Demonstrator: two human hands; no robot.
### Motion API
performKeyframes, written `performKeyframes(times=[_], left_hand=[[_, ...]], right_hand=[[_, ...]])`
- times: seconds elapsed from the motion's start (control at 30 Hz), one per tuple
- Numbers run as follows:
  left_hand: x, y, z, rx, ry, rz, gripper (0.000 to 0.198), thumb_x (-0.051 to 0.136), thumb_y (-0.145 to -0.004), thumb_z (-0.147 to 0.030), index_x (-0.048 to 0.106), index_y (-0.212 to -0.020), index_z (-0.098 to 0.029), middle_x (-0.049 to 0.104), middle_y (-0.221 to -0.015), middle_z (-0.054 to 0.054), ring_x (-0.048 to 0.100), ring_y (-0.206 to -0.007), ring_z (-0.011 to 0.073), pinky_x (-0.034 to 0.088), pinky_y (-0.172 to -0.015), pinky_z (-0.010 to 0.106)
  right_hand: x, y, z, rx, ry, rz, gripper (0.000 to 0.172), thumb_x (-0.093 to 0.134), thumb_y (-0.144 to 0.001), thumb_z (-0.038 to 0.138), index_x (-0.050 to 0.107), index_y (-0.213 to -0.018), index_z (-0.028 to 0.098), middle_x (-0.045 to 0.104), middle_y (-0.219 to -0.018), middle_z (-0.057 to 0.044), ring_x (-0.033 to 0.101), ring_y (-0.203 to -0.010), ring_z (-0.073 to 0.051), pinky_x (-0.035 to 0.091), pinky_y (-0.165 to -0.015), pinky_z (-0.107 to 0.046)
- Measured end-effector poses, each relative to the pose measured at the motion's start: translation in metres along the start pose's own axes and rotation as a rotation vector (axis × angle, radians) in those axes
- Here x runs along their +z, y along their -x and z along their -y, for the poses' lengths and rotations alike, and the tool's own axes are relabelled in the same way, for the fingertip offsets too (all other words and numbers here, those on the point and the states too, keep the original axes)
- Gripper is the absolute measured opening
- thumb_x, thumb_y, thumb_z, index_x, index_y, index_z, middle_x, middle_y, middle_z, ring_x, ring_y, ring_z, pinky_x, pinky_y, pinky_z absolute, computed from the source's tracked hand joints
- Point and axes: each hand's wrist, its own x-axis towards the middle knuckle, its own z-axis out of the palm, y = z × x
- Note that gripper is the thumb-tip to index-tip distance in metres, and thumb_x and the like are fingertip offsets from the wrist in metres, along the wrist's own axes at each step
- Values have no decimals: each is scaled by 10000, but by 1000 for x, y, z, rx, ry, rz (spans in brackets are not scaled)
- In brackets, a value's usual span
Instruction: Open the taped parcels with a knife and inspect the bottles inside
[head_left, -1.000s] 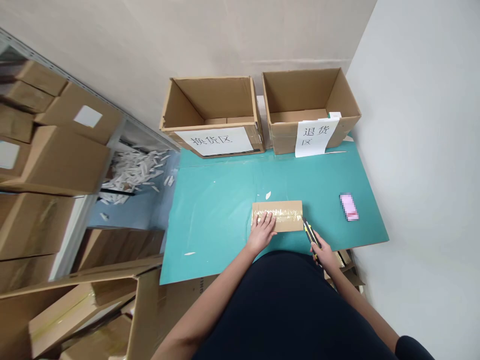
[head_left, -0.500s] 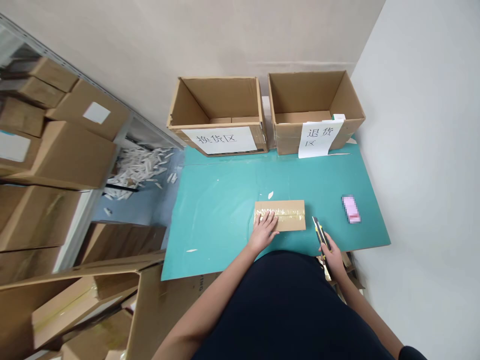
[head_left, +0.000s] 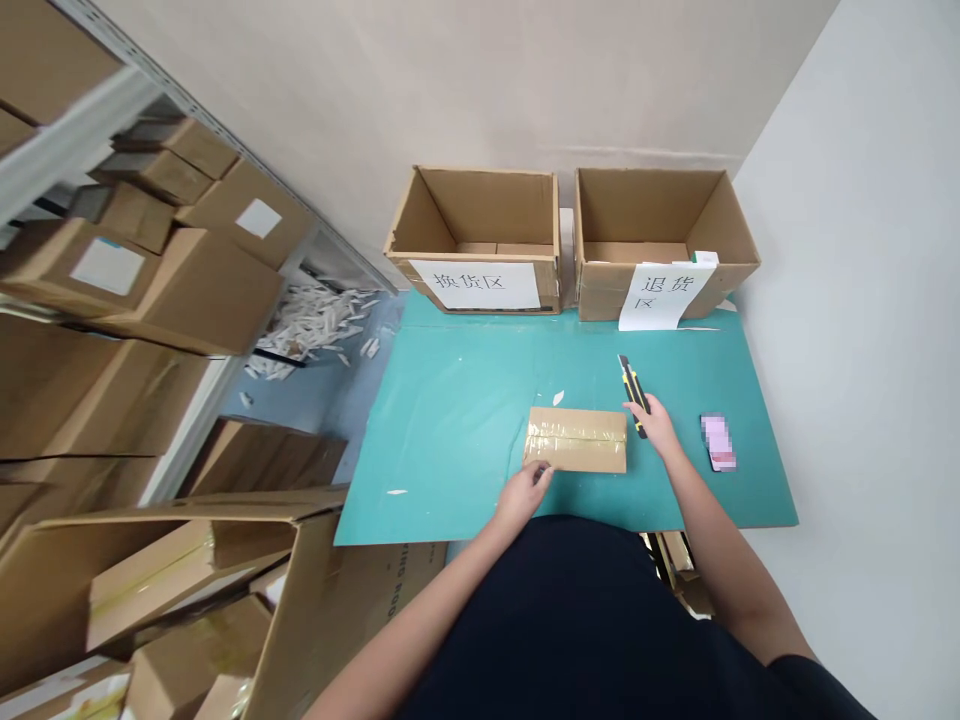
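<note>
Teal-covered bench (head_left: 450, 420) bears a taped carton (head_left: 589, 455) right of centre in the frame, lying flat with its tape seam (head_left: 577, 436) uppermost. The left hand (head_left: 523, 495) is at the carton's near left corner, fingers curled against the edge; whether they pinch the cardboard cannot be told. That placement would presumably steady the carton while leaving most of the seam exposed. The right hand (head_left: 660, 430) has its fingers clamped round a black-and-yellow utility knife (head_left: 631, 385), just beyond the carton's right end, tip towards the top of the frame and, by appearance, clear of the cardboard. Two open boxes, one (head_left: 487, 200) at upper centre and one (head_left: 652, 200) at upper right, have paper signs facing the worker, presumably for easy reading. A pixel-masked phone (head_left: 718, 442) lies at the right of the bench. Against the frame half a second earlier, the left hand has drawn back from the carton's top to its near edge; the knife, then low beside the bench's front, is now farther up the frame; the view itself has also shifted, exposing more shelving at left.
</note>
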Motion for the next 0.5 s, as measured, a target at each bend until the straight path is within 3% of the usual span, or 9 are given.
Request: performKeyframes(times=[0.1, 0.17, 0.33, 0.43, 0.5], left_hand=[[7, -6, 5, -9, 68, -54, 441, 460, -973, -434, 594, -1318, -194, 710, -1238, 93, 689, -1098, 239, 557, -865, 329], [11, -14, 9, -3, 26, -102, 519, 479, -960, -461, 528, -1394, -179, 643, -1351, 123, 657, -1165, 252, 548, -898, 340], [14, -46, 4, 94, -70, -152, 607, 474, -954, -521, 460, -1457, -182, 512, -1490, 156, 596, -1259, 283, 508, -976, 383], [9, -71, -15, 129, -140, -120, 673, 513, -929, -537, 433, -1478, -156, 423, -1552, 191, 485, -1378, 329, 441, -1067, 421], [7, -83, -31, 198, -191, -67, 702, 556, -911, -521, 415, -1489, -149, 371, -1582, 199, 426, -1422, 331, 396, -1114, 423]], right_hand=[[7, -18, -2, -5, 45, 71, 380, 688, -728, 553, 642, -879, 207, 708, -803, -24, 649, -779, -206, 492, -720, -307], [8, -13, -11, 13, 22, 92, 364, 691, -725, 540, 619, -881, 219, 716, -791, -18, 670, -773, -211, 512, -724, -319], [25, 50, -41, 141, -80, 39, 474, 698, -709, 591, 582, -965, 210, 725, -829, -43, 712, -701, -215, 549, -676, -330], [51, 97, -51, 265, -217, 29, 535, 657, -747, 651, 544, -1037, 217, 737, -999, -93, 745, -740, -234, 570, -627, -325], [65, 114, -50, 288, -346, 4, 550, 622, -778, 668, 525, -1080, 219, 727, -1087, -125, 756, -805, -243, 595, -687, -350]])
